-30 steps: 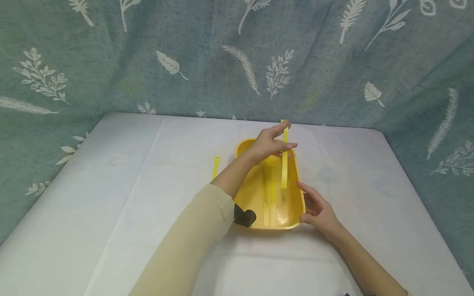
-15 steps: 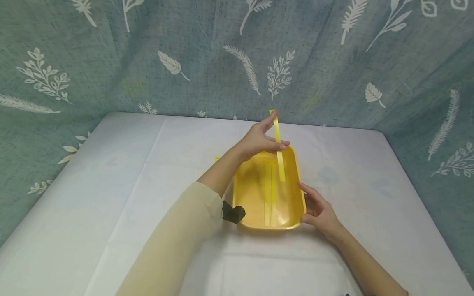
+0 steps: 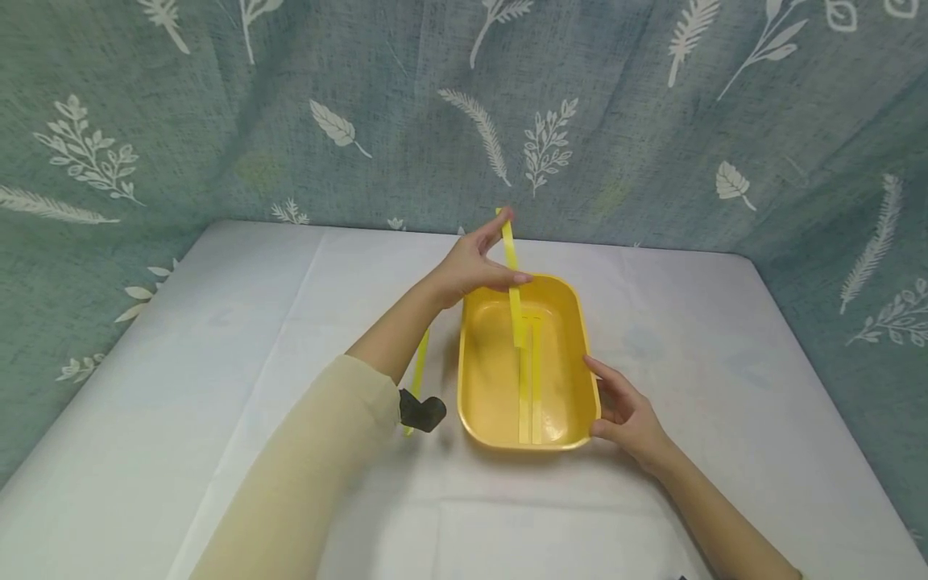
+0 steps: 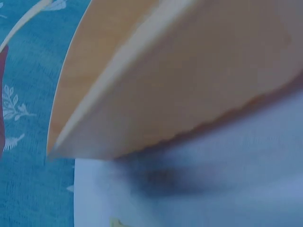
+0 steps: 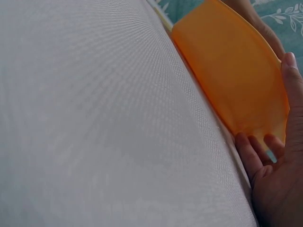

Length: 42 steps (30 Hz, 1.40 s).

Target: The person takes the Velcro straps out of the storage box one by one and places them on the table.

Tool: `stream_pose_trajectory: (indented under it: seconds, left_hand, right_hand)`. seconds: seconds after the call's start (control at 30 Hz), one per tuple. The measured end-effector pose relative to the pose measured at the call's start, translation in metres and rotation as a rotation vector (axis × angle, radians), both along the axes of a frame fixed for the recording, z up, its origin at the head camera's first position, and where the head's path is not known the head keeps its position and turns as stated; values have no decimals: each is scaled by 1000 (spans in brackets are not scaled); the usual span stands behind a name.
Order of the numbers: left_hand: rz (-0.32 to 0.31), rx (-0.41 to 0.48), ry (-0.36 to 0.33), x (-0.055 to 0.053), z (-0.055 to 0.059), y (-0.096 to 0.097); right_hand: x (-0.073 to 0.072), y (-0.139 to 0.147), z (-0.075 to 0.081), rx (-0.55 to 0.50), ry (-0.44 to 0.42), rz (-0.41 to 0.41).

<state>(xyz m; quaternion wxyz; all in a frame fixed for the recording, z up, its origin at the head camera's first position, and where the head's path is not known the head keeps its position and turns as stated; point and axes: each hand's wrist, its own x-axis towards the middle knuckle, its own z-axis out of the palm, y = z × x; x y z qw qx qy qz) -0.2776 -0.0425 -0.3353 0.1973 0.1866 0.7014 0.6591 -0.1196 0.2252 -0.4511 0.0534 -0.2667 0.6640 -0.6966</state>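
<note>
In the head view, my left hand (image 3: 474, 262) pinches a flat yellow strip (image 3: 515, 314) that hangs over the far left part of a yellow tray (image 3: 471, 435). The strip's top end sticks up past my fingertips. Two narrow yellow strips (image 3: 536, 387) lie lengthwise inside the tray. My right hand (image 3: 631, 419) holds the tray's right side near its front corner. From the right wrist, the thumb is at the rim and curled fingers touch the outer wall (image 5: 232, 71). Only the tray's blurred outside wall (image 4: 189, 85) fills the left wrist view; the left hand itself is mostly hidden there.
Another yellow strip (image 3: 419, 366) lies on the white tablecloth (image 3: 290, 387) left of the tray, partly behind my left forearm. A dark wrist piece (image 3: 423, 412) juts from the left sleeve. A green leaf-patterned curtain (image 3: 406, 121) stands behind the table.
My left hand has moved left with the yellow strip, from the tray's right side to its left. The strip outside the tray shows more. My right hand stays put.
</note>
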Motion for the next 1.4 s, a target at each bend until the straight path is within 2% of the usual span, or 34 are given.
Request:
stream_pose_trajectory:
  seconds: [0.17,0.37,0.63,0.9,1.13,1.4]
  left_hand:
    - [17,-10,34,-3,-2,-12]
    - [7,9,20,0,1,-28]
    - [-10,-38,31,18,22,-49]
    - [7,-55,49,12,0,-74]
    - [-21,-72,46,21,-9,-98]
    - [-60,-110,5,38,-19,-126]
  right_hand:
    - [-1,1,0,-3,5,2]
    - [0,1,-1,13,-14,-11]
    - [0,1,1,23,-12,-18]
    - [0,2,0,21,-7,-10]
    - [0,2,-1,2,-4,1]
    - [-1,2,-3,-10,-5,18]
